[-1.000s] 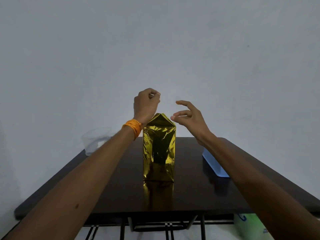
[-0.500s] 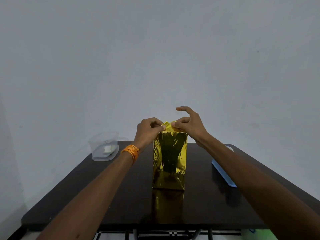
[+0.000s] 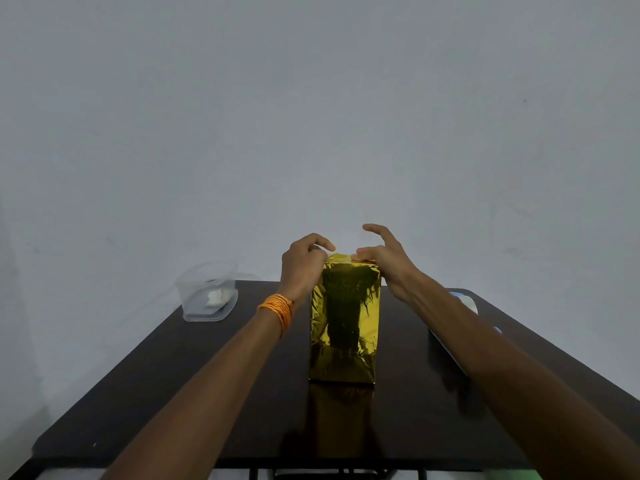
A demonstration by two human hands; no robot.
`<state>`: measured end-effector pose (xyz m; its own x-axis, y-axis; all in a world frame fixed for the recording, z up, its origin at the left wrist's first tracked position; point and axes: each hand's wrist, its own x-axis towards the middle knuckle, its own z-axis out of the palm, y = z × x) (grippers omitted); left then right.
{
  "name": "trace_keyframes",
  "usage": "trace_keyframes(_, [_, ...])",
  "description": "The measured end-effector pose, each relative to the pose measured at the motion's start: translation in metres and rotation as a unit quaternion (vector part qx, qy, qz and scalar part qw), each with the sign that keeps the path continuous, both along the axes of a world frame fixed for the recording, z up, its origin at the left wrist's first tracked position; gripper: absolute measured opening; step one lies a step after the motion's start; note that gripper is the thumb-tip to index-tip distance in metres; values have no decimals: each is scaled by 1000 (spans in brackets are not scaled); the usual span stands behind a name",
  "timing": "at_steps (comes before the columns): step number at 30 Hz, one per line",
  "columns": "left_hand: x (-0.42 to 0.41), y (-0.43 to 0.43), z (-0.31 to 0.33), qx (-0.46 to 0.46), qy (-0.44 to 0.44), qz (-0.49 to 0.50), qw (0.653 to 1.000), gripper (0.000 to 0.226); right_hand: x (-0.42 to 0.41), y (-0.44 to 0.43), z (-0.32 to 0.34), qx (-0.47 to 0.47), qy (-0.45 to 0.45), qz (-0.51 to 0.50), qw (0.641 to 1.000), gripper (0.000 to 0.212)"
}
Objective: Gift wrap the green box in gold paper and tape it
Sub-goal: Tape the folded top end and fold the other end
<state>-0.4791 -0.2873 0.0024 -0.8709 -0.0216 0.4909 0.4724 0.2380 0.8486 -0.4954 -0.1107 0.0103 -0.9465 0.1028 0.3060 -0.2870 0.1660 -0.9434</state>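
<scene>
A: Thumb pressed, fingers lifted apart, right hand (image 3: 388, 266) pins gold paper (image 3: 344, 323) on top; left hand (image 3: 303, 268) curls at its left edge, pinching or not, can't tell.
B: Why?
A: Probably holding folds for tape. The wrapped green box stands upright, centre of table (image 3: 207, 393).

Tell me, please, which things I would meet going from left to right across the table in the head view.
Clear plastic container → orange wristband on the left wrist → gold-wrapped box → pale blue flat item by the right forearm.
</scene>
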Motion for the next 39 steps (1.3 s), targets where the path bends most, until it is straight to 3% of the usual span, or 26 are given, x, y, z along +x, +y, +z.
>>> trace_keyframes(4, [3, 8, 2, 19, -7, 34, 999, 25, -3, 3, -4, -16, -8, 13, 1000, 63])
trace_keyframes(8, [15, 13, -5, -119, 134, 165, 970, 11, -2, 2, -7, -14, -9, 15, 1000, 64])
trace_keyframes(12, [36, 23, -9, -251, 267, 146, 919, 23, 2, -1, -5, -4, -9, 18, 1000, 66])
trace_keyframes(19, [43, 32, -26, -410, 238, 158, 866, 51, 10, 0, -3, 2, -19, 14, 1000, 66])
trace_keyframes(33, [46, 33, -28, -436, 212, 168, 858, 65, 15, -2, -1, -28, -29, 19, 999, 60])
trace_keyframes(39, [49, 32, -26, -461, 190, 162, 852, 77, 21, 7, 5, -71, -27, -5, 997, 39])
